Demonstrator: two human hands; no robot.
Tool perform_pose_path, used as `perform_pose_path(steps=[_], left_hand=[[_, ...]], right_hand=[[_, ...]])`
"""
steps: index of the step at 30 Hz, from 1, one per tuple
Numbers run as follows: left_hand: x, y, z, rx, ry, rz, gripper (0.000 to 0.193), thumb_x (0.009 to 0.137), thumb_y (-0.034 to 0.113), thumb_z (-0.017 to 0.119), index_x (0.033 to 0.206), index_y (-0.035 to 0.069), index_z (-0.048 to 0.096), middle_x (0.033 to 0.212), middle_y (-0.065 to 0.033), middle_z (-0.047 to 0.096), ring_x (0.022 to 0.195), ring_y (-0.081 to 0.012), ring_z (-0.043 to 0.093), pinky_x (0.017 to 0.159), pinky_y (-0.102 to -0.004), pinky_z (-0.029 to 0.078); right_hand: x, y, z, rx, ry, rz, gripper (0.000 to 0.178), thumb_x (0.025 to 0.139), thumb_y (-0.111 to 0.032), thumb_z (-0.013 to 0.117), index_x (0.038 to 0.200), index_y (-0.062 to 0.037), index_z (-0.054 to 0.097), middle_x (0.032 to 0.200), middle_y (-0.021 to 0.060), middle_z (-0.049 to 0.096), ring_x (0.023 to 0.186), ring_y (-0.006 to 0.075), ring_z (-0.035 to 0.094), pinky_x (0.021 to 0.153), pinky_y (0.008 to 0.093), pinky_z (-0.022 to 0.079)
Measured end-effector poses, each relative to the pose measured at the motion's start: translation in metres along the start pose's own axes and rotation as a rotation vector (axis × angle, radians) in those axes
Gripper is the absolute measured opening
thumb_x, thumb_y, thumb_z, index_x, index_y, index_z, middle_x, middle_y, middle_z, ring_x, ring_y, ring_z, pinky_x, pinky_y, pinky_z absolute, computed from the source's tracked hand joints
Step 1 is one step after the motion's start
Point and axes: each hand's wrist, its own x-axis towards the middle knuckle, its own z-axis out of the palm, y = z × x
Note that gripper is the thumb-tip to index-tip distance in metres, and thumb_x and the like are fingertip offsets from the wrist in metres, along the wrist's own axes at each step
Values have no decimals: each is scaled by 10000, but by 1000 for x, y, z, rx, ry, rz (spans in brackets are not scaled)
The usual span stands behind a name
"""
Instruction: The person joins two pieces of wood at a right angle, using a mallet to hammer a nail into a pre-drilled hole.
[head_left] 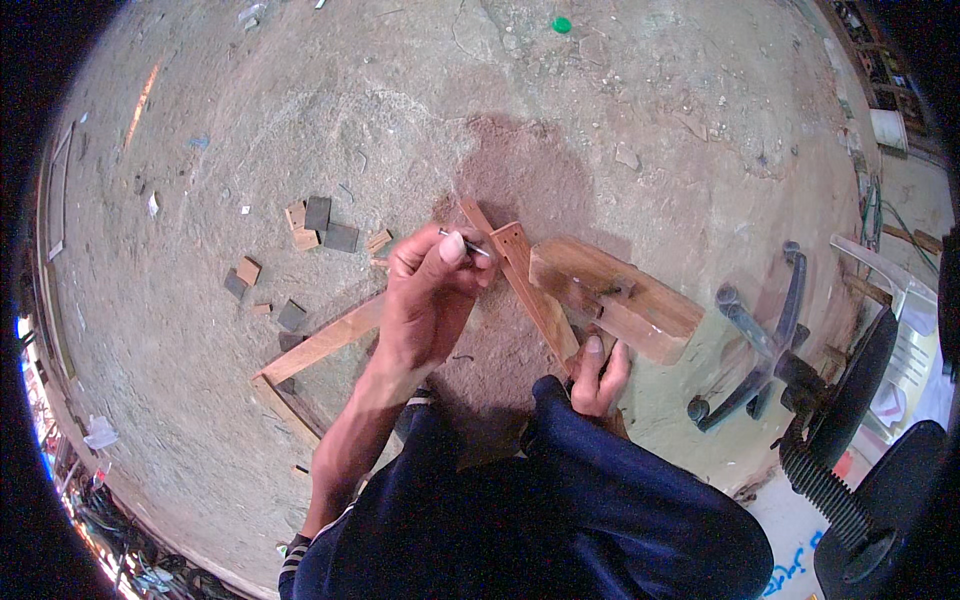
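Note:
My left hand (435, 290) is closed, pinching a thin metal nail (478, 249) between thumb and fingers, just beside the upper part of a reddish wooden strip (540, 312). A small wooden block with holes (511, 240) sits across that strip near its far end. At the strip's near end, my right hand (601, 382) is closed around it, with the thumb on top and some fingers hidden. Close above my right hand is a thick, rounded wooden piece (655, 300) with dark marks; whether it touches the strip I cannot tell.
Small wooden blocks (304, 238) and dark square pieces (341, 237) lie on the dusty floor at left. An angled wooden frame (325, 340) lies behind my left forearm. To the right stand a chair's wheeled base (765, 350) and black chair parts. A green cap (561, 25) lies far off.

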Motion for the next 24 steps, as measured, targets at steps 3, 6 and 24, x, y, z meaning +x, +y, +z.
perform_pose_path(steps=[3,6,24], left_hand=[[0,-4,-5,-130,-35,14,190,992,179,644,1030,4,705,872,-90,707,788,-176,639,760,-321,513],[-1,-4,-4,-32,-65,11,249,996,297,625,1052,61,681,867,-49,621,776,-175,543,777,-345,447],[0,-4,-20,690,191,63,159,948,114,695,1043,-1,750,904,-60,707,789,-136,639,743,-268,499]], right_hand=[[4,-12,-5,-17,-91,62,462,997,-235,600,1369,28,527,1172,110,618,985,170,564,786,298,482],[6,-17,-5,10,-89,67,468,975,-185,631,1331,102,538,1359,299,561,1270,425,530,1083,462,394],[3,8,-3,4,37,266,460,925,-86,705,1323,77,541,1186,240,646,1091,356,637,913,403,515]])
